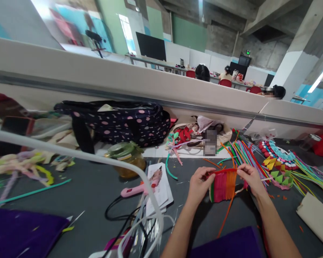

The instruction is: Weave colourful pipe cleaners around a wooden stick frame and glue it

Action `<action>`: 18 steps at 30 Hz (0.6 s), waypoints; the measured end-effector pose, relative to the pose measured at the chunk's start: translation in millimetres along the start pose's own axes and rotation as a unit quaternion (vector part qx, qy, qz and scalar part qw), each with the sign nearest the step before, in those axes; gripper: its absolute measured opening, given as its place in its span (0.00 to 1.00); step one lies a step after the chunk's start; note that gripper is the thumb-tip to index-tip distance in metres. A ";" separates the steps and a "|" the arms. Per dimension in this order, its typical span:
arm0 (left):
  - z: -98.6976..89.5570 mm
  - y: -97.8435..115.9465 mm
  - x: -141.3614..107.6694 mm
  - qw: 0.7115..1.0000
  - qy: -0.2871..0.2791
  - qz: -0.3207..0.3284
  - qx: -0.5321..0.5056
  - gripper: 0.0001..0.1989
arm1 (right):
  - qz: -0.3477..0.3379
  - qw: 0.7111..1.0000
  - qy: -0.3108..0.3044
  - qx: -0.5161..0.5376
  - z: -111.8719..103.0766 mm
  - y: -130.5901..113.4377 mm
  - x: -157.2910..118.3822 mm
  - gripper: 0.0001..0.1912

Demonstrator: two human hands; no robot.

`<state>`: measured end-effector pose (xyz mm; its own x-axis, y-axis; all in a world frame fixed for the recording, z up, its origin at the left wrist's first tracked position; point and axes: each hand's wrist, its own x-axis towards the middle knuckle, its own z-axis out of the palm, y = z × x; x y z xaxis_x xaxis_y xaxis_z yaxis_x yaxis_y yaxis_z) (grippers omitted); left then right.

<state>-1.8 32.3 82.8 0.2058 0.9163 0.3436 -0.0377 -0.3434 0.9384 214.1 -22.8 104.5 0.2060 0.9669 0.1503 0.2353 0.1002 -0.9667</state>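
Right, from my remote seat I have the striped panel [223, 188] strung between the two hands, and everything turns on that red upper edge, running roughly crosswise from one to the other. My left hand [200, 184] pinches its left end, thumb against fingers; my right hand [249, 177] nips the upper right corner. Both grips look closed on the edge, though I can't tell how firmly. The stripes run square to it, green nearest the left hand, then pink, then orange by the right. Neither hand is clearly nearer; the panel sits right in the middle, and whether its lower edge touches the tabletop [88, 193] I can't tell.

Now, room! A loose orange strand [226, 216] trails below toward the purple sheet [228, 247], so I judge a downward sweep could snag. Just beyond the right hand, the fanned bundle of colored stems [243, 154] crowds in tight. Leftward looks kinder: a bare dark stretch lies before the white papers [163, 204] and pink glue gun [133, 191]. Off right, a cream block [316, 218] stands well apart.
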 end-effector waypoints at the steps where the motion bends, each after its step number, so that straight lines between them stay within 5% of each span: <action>1: -3.9 5.4 -0.1 0.999 -0.023 0.029 0.030 0.07 | -0.005 1.000 0.002 -0.005 -0.6 -0.9 -3.6 0.12; 6: -10.2 32.4 -7.0 0.986 -0.064 0.086 0.130 0.13 | -0.037 0.999 0.011 -0.037 1.2 -8.8 -19.5 0.10; 11: -15.6 48.7 -11.8 0.984 -0.093 0.071 0.137 0.16 | -0.050 0.997 0.007 -0.053 5.3 -17.0 -27.3 0.08; 15: -24.7 56.0 -13.3 0.991 -0.043 0.069 0.104 0.17 | -0.058 0.996 0.009 -0.064 8.2 -20.1 -30.7 0.08; 18: -24.1 61.4 -16.1 0.982 -0.011 0.133 0.131 0.12 | -0.059 0.996 0.008 -0.069 10.5 -22.0 -33.0 0.08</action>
<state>-30.9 1.4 135.7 0.2431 0.7840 0.5712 0.1604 -0.6132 0.7735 192.2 -54.4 118.7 0.1842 0.9463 0.2658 0.3866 0.1789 -0.9047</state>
